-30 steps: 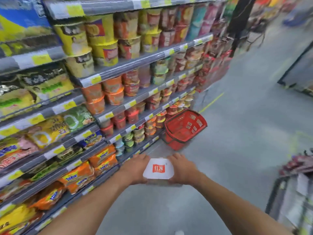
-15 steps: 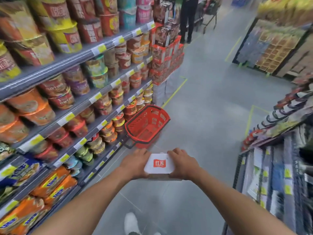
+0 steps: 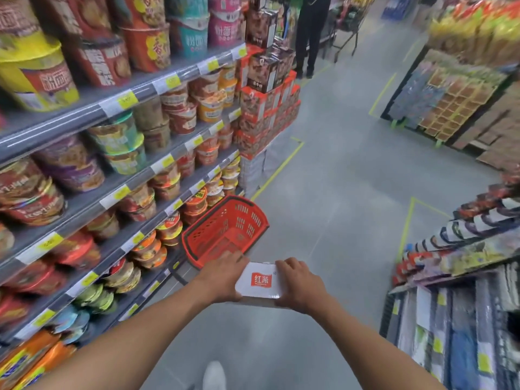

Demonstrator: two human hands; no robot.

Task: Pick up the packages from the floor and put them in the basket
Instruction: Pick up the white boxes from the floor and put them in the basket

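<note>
Low at 6 o'clock, both hands clamp a white package (image 3: 260,281) by its short ends, the left hand (image 3: 222,277) on its left edge, the right hand (image 3: 299,284) on its right. Just beyond at 12 o'clock, a red basket (image 3: 197,235) stands on the floor (image 3: 337,192) against the shelves (image 3: 112,198) at 9 o'clock. Bare floor lies open toward 1 o'clock, bounded by racks (image 3: 455,249) at 3 o'clock.

We see a white flat rectangular package (image 3: 260,280) bearing a red logo patch, a red slotted plastic basket (image 3: 225,229), and yellow-green tape lines (image 3: 277,170) on the grey floor.
</note>
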